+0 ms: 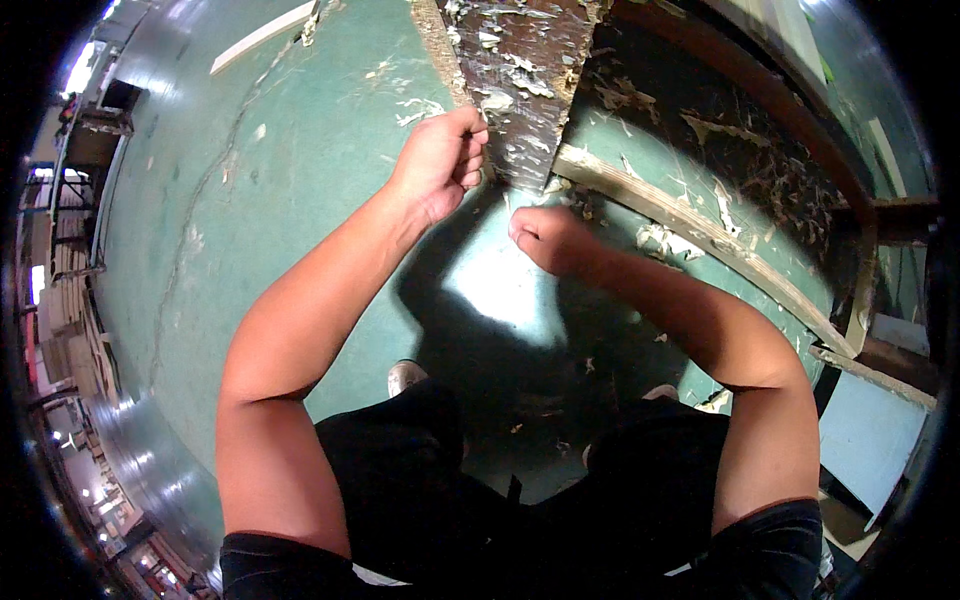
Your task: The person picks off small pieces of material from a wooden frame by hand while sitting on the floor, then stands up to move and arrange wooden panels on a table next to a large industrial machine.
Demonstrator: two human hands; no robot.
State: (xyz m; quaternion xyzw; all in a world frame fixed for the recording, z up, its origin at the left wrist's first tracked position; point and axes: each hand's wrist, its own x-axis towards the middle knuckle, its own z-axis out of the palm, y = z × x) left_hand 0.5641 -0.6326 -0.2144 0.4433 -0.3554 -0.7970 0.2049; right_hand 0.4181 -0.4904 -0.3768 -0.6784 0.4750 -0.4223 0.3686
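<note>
A long dark brown board (510,85) extends away from me at the top centre, its surface covered with peeling cream-coloured flakes. Beside the left edge of its near end is my left hand (445,160), closed with the fingers curled in. Whatever it may hold is hidden. Just below the near end of the board, my right hand (555,238) is also closed and slightly blurred. I cannot make out anything in its fingers.
A pale wooden strip (700,235) runs diagonally at the right, next to a large dark curved panel (720,120) littered with flakes. A light blue panel (872,435) stands at the lower right. Scraps lie on the green floor (300,160), with another strip (262,38) at the upper left.
</note>
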